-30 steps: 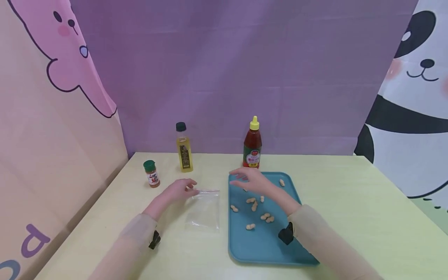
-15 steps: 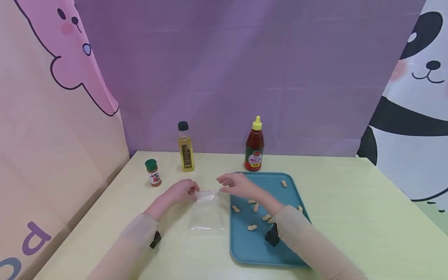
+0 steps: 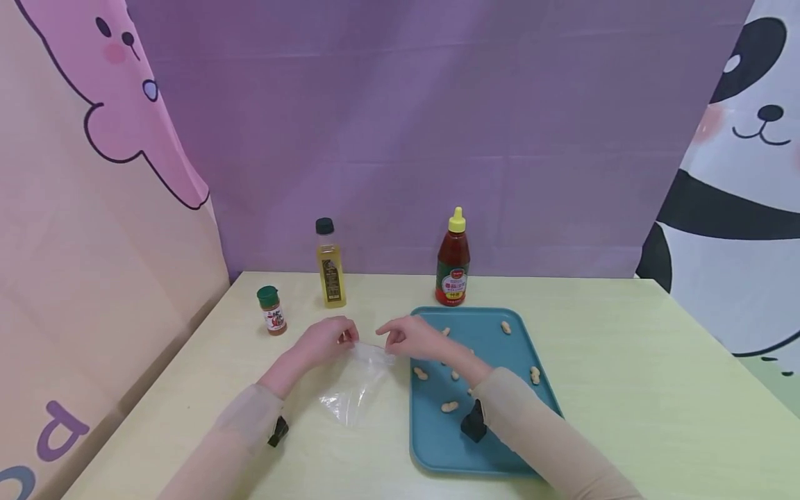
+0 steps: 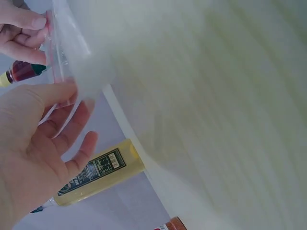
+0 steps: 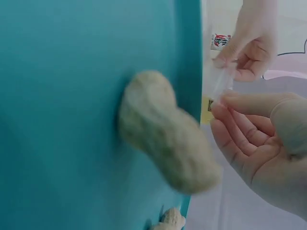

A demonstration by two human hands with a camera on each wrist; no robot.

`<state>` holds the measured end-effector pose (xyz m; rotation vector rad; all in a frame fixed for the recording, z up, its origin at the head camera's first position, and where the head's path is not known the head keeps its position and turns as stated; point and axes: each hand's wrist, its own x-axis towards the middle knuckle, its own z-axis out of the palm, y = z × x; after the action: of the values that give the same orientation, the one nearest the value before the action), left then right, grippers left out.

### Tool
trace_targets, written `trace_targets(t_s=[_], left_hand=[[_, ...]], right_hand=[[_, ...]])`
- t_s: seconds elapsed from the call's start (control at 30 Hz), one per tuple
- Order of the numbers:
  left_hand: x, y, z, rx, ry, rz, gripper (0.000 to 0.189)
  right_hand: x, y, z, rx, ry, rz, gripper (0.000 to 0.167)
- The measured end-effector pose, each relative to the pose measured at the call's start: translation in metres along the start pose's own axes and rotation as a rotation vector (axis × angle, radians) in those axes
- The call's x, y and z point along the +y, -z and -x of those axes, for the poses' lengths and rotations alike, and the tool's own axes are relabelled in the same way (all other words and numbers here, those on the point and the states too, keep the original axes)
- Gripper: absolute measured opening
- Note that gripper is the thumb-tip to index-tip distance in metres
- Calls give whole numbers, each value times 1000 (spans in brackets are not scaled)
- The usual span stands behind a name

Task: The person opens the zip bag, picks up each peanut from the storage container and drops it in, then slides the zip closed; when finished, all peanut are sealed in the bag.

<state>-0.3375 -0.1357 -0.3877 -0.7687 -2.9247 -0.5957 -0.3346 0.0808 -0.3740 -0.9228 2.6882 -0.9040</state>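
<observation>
Over comes your right hand (image 3: 409, 338) from the tray (image 3: 446, 444), and now it pinches one end of the bag's (image 3: 357, 382) top edge! Your left hand (image 3: 326, 342) grips the other end, the bag slanting below, just left of the tray, where peanuts (image 3: 449, 407) lie scattered.
</observation>
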Motion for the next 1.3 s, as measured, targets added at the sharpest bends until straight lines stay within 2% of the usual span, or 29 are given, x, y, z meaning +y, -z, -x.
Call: trace_targets(t_s=[0.23,0.33,0.43,0.5,0.57,0.67,0.8,1.3], left_hand=[[5,2,-2,156,-27,-3,5],[10,1,-3,261,-33,4,14],[17,1,-3,365,-8,49,30],[21,2,-3,391,24,121,34],[24,2,-3,363,57,193,31],[27,1,-5,263,97,282,22],[27,-1,-7,163,102,331,30],[30,-1,-6,114,55,385,15]], right_hand=[[-1,-2,1,29,-63,-69,27],[-3,-2,2,65,-62,-73,23],[-4,-1,3,123,-60,-62,20],[-4,-1,3,163,-65,-53,18],[-4,-1,3,199,-66,-47,17],[-4,-2,4,229,-68,-41,16],[-6,-2,5,251,-62,-44,15],[-8,-4,10,269,-77,-80,15]])
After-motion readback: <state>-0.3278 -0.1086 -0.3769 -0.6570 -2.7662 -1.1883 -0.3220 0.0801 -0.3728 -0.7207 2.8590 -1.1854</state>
